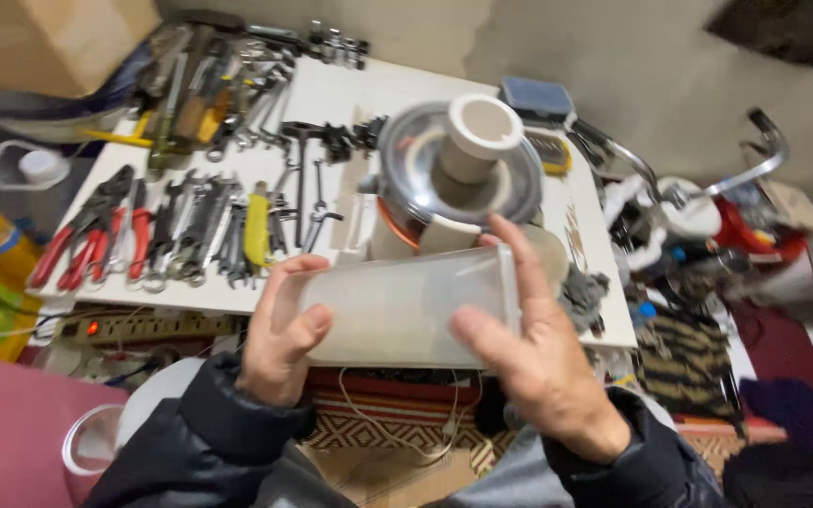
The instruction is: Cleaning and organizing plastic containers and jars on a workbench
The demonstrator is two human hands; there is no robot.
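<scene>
The translucent container point(397, 306) hides the juicer's point(458, 174) base.

frosted clear container point(397, 306), red-handled pliers point(77, 240), white table point(350, 99)

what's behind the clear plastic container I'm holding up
Behind the clear plastic container stands a juicer with a white chute, on the white table. Its base is hidden by the container.

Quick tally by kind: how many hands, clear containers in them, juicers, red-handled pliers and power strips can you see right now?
Hands: 2, left and right
Clear container, held between both hands: 1
Juicer on the white table: 1
Red-handled pliers: about 3, blurred
Power strip: 1
Total: about 8
</scene>
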